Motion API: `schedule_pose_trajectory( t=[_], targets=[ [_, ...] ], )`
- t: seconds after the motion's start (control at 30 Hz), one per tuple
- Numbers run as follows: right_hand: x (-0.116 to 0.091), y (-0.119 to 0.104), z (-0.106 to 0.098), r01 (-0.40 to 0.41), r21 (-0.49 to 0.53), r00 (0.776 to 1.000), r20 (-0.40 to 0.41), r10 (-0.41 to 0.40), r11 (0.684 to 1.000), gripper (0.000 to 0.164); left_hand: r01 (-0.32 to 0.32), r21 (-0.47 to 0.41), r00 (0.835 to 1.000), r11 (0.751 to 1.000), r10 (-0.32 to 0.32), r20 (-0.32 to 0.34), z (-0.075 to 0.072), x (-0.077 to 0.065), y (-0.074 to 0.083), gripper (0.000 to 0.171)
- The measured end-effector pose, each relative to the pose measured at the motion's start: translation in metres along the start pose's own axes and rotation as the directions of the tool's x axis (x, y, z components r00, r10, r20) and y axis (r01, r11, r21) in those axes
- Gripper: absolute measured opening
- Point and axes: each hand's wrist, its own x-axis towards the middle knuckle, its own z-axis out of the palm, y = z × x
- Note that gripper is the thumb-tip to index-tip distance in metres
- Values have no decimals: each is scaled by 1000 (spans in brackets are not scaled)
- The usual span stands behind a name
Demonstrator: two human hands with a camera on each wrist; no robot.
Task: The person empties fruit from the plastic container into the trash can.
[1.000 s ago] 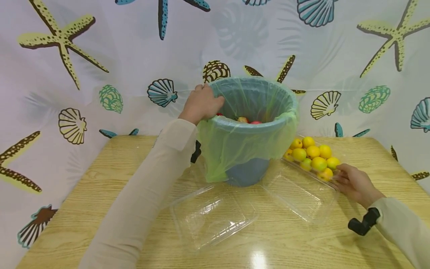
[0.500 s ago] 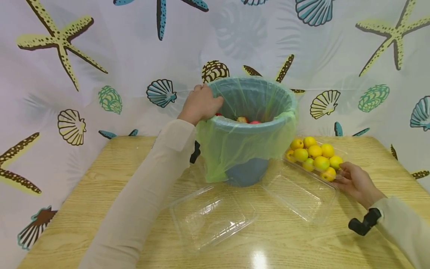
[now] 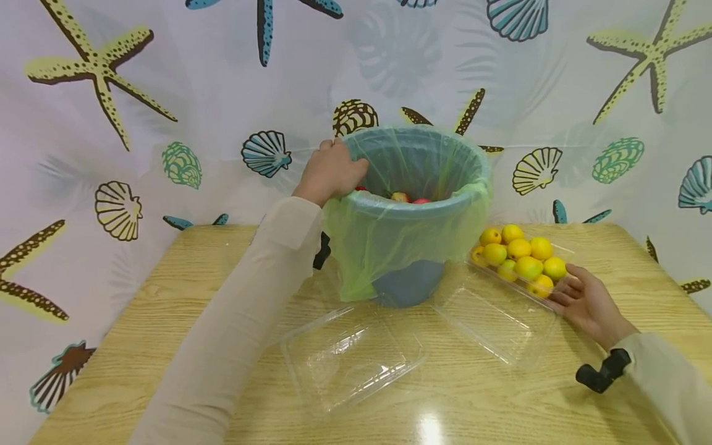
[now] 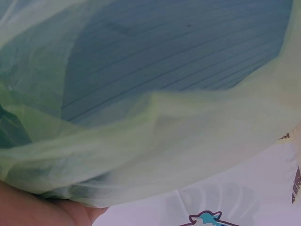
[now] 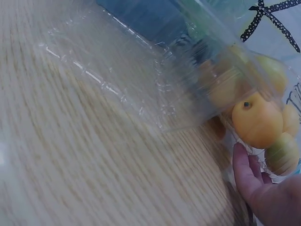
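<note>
My left hand grips the left rim of a blue bucket, thumb over the edge. A thin yellow-green plastic liner is folded over the rim; it fills most of the left wrist view. Inside the bucket, several red and yellowish fruits show. To the right, small yellow fruits are heaped in a clear plastic tray. My right hand is at the tray's near right end, its fingers extended against it beside an orange-yellow fruit; the thumb is raised.
Two other clear plastic containers, one in front of the bucket and one at its right front, lie on the wooden table. A white cloth printed with starfish and shells hangs behind.
The fruit tray shifted slightly right, then back left and down a little. My right hand's fingers have loosened at its end. My left hand keeps its hold on the bucket rim.
</note>
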Motion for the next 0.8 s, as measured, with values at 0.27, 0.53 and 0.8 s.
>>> schedule_pose_trajectory(
  t=[0.27,0.53,0.8],
  targets=[
    [2,1,-2,17,30,1000,20,-18,999,81,-7,3,1000,1000,7,2,0,0,0,69],
    [3,-3,-2,45,22,999,27,-46,999,49,0,0,1000,1000,0,-12,0,0,1,69],
    [4,-15,4,9,19,1000,7,-9,1000,84,-6,-6,1000,1000,6,-2,-1,-1,0,70]
  ],
)
